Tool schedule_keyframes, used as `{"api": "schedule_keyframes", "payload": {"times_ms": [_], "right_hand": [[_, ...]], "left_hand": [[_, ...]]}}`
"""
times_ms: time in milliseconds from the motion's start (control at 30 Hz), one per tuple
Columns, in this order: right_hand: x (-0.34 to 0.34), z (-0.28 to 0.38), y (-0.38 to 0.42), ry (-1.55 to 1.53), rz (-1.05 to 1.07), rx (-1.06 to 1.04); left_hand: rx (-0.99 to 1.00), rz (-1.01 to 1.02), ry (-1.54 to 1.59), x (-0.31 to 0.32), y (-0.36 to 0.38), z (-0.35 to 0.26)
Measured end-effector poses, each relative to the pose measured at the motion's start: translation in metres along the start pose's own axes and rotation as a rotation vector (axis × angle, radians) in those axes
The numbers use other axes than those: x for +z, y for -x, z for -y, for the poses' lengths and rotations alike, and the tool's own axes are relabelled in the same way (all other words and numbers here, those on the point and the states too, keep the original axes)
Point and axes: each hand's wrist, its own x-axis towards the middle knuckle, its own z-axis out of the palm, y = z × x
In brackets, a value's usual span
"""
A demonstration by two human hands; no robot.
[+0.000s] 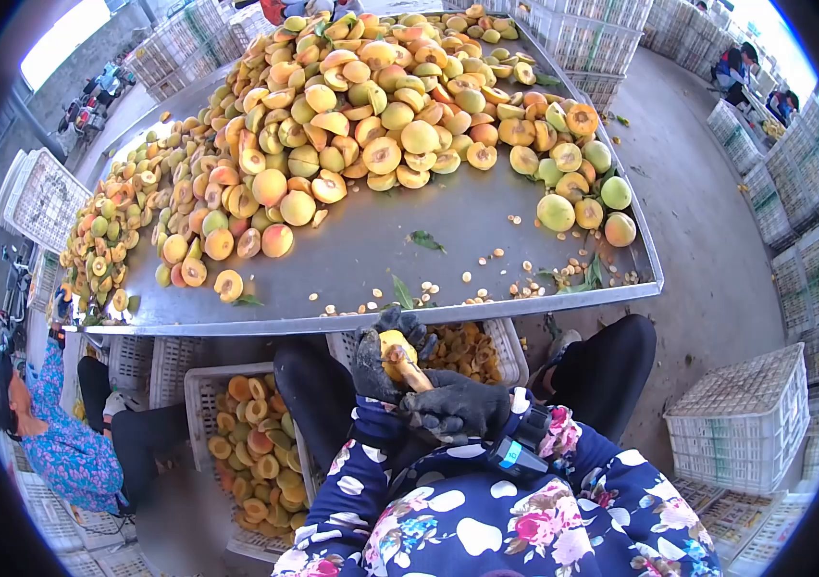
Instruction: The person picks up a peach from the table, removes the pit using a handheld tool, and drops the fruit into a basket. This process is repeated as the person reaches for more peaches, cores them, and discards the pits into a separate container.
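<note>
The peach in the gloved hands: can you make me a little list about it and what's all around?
left hand: dark glove, holds a yellow peach
right hand: dark glove, presses a tool with a wooden handle into the peach
table: grey metal, piled with whole and halved peaches, loose pits near the front edge
crates below: white, holding peach halves
nearby: a person in blue florals sits to the left
</note>
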Motion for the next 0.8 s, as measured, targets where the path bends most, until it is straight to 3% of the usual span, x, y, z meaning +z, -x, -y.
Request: {"api": "schedule_keyframes", "payload": {"times_ms": [67, 133, 200, 367, 500, 600, 700, 800], "right_hand": [[-0.001, -0.004, 0.0, -0.066, -0.006, 0.004], [-0.003, -0.006, 0.0, -0.106, 0.031, 0.004], [-0.006, -0.008, -0.001, -0.054, 0.02, 0.014], [-0.013, -0.017, -0.001, -0.121, 0.066, -0.008], [-0.022, -0.028, -0.001, -0.095, 0.055, -0.059], [-0.015, -0.022, 0.007, -0.075, 0.092, -0.107], [-0.01, -0.017, 0.013, -0.076, 0.119, -0.106], [-0.009, -0.019, 0.021, -0.001, -0.004, -0.166]], "left_hand": [[-0.19, -0.064, 0.351, 0.019, -0.001, -0.017], [-0.273, -0.037, 0.427, 0.017, -0.001, -0.017], [-0.172, 0.085, 0.047, -0.005, -0.003, -0.003], [-0.174, 0.103, 0.183, 0.001, 0.005, 0.001], [-0.27, -0.003, 0.41, 0.033, 0.013, -0.026], [-0.349, 0.069, 0.74, 0.001, -0.002, 0.026], [-0.511, -0.03, 0.586, -0.059, -0.016, 0.074], [-0.187, 0.171, -0.064, -0.015, -0.007, 0.019]]}}
